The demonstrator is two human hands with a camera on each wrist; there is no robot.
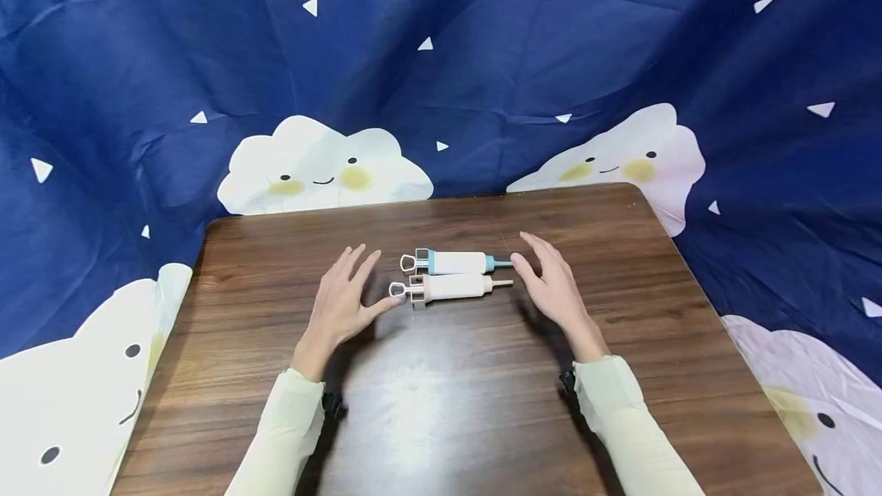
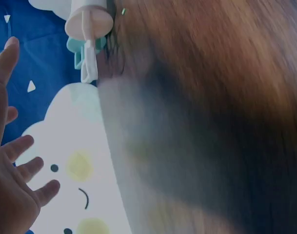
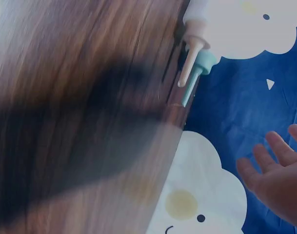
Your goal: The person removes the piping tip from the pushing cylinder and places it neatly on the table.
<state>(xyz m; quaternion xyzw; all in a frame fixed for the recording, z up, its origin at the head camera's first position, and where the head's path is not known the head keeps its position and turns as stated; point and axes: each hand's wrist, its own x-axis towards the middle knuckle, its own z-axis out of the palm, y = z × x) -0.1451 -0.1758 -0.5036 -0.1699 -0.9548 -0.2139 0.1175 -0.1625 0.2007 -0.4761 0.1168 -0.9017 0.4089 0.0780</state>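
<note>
Two toy-like syringes lie side by side on the wooden table, plunger handles to the left and nozzles to the right. The farther one is a white syringe with blue-green ends (image 1: 460, 262); the nearer is a white syringe with beige ends (image 1: 456, 286). My left hand (image 1: 342, 305) is spread out left of them, its thumb tip close to the beige syringe's handle; contact cannot be made out. On the other side my right hand (image 1: 553, 287) has its fingers extended, thumb near the blue-green nozzle. Both wrist views show straight fingers holding nothing.
The brown wooden table (image 1: 482, 404) reflects a bright patch of light near its front. Behind and around it hangs a dark blue cloth (image 1: 482, 83) printed with white smiling clouds and small triangles. Dark wrist-worn devices sit under both pale sleeves (image 1: 285, 419).
</note>
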